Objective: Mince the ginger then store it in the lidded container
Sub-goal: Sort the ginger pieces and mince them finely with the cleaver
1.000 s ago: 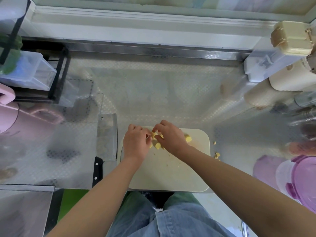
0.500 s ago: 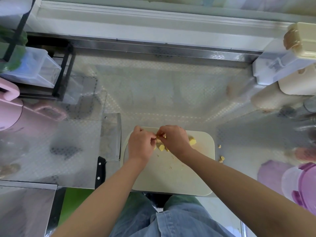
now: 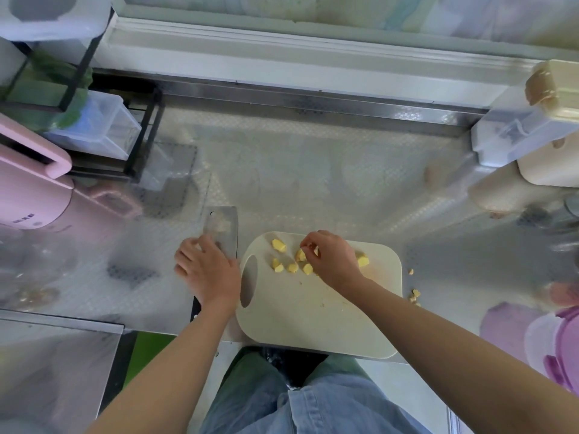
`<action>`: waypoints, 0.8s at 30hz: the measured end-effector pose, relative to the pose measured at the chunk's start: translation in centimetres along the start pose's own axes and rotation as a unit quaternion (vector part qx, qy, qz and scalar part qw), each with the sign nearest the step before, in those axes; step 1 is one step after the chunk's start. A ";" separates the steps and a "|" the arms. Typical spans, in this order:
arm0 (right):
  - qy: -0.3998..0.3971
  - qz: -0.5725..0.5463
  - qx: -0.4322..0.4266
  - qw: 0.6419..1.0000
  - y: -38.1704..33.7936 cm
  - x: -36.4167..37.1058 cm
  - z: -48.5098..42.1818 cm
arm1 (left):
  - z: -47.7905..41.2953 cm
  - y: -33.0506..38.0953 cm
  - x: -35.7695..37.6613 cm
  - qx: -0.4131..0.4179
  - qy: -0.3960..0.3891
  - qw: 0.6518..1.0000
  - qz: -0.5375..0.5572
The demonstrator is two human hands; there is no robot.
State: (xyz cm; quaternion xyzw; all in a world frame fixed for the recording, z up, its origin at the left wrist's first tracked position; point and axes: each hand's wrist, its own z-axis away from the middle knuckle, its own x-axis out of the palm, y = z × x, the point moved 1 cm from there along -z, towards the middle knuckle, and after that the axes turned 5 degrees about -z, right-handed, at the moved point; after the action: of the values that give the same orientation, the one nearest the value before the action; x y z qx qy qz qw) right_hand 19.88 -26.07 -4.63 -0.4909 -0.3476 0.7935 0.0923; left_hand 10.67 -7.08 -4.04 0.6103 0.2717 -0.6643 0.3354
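Ginger cut into chunks, mincing not yet done

The ginger [image 3: 277, 245] lies as coarse yellow pieces at the far end of the cutting board [image 3: 313, 324], with a few scraps [image 3: 415, 294] on the tabletop [image 3: 313, 183] just right of it. The right hand [image 3: 332, 258] hovers over the pieces, fingers curled and thumb and forefinger pinched; whether they hold a bit I cannot tell. The left hand [image 3: 205, 270] rests with fairly straight fingers on the cleaver [image 3: 221, 223] lying left of the board. Fine chopping and filling the purple lidded container [image 3: 560, 349], near right, seem left to do.
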 end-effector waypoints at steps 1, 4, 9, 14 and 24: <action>0.002 -0.005 -0.003 1.000 -0.1 0.2 0.2 | 0.2 -0.7 -0.2 -0.036 -0.019 0.999 0.006; 0.010 -0.014 -0.016 1.000 -0.8 0.7 0.7 | 0.7 -2.4 0.0 -0.109 -0.101 0.989 0.016; 0.028 -0.019 -0.015 0.999 -1.4 1.3 1.7 | 1.4 -4.5 0.6 -0.059 -0.128 0.988 0.059; 0.031 -0.049 -0.005 0.998 -1.7 1.7 3.2 | 1.9 -4.9 0.0 -0.006 -0.096 0.977 0.193; -0.080 -0.519 0.168 0.834 -4.2 -0.1 5.0 | 5.0 2.8 -4.1 0.045 -0.283 0.776 0.562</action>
State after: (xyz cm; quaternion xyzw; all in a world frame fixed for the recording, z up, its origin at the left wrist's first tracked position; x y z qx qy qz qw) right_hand 14.91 -25.27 -0.44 -0.1496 -0.4193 0.7117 0.5435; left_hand 9.79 -12.21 0.71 0.4529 -0.2571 -0.5116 0.6834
